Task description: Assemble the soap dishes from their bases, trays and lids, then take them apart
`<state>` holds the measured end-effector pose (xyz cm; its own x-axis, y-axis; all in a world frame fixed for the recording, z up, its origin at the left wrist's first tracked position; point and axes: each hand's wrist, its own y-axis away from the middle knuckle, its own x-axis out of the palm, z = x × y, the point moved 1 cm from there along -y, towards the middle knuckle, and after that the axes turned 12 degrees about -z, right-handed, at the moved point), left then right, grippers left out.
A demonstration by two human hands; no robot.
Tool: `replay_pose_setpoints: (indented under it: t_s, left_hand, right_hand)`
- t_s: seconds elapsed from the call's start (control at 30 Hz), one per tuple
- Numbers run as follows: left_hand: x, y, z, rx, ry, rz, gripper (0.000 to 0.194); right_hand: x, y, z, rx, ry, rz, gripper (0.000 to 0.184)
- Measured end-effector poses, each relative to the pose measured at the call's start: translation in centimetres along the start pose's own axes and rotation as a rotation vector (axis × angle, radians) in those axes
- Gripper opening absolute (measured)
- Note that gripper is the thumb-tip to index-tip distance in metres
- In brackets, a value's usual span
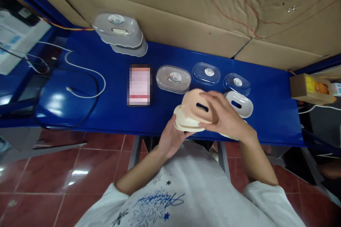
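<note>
My left hand [172,135] holds a cream plastic dish [183,122] with a wavy rim from its left side and below, near the table's front edge. Over that dish is a peach plastic piece [194,103] with a dark oval slot, gripped by my right hand [226,115]. The peach piece is tilted and overlaps the dish; whether it is seated in it, I cannot tell. Just behind my right hand lies a white slotted piece [246,108]. Another pale part beneath my right wrist is mostly hidden.
Two clear lids [206,73] [237,83] and a lidded box [170,84] lie along the back of the blue table [114,113]. Farther left are a blurred-out phone-shaped object [139,87], stacked boxes [119,33] and a white cable [99,74]. A cardboard box [301,90] stands at the right.
</note>
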<state>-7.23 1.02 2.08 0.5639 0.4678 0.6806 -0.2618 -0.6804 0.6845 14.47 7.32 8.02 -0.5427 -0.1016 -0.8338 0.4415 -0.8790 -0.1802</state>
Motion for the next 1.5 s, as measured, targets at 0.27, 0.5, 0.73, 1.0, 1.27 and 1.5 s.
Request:
replay_pose_setpoints:
  t_s: [0.27,0.5,0.73,1.0,1.27,1.5]
  left_hand:
    - [0.5,0.6,-0.2,0.028,-0.055,0.093,0.057]
    - [0.3,1.1,-0.1,0.035,-0.019,0.055,0.058]
    - [0.3,1.5,-0.4,-0.011,0.053,0.101,0.064]
    - [-0.7,1.0,-0.5,0.123,0.017,0.081,0.082]
    - [-1.3,0.4,-0.5,0.067,0.064,-0.079,0.062]
    - [-0.4,0.5,-0.6,0.077,0.057,-0.015,0.059]
  right_hand:
    - [1.9,2.5,1.8,-0.096,0.015,0.061,0.088]
    - [3.0,3.3,1.7,-0.125,0.057,-0.068,0.097]
    - [2.8,3.1,1.9,-0.171,0.126,-0.020,0.094]
    - [5.0,3.1,2.9,-0.130,0.210,-0.027,0.104]
    - [0.7,-4.8,-4.8,-0.054,0.085,-0.083,0.081]
    - [-0.5,-11.5,-11.3,0.109,0.274,0.056,0.098]
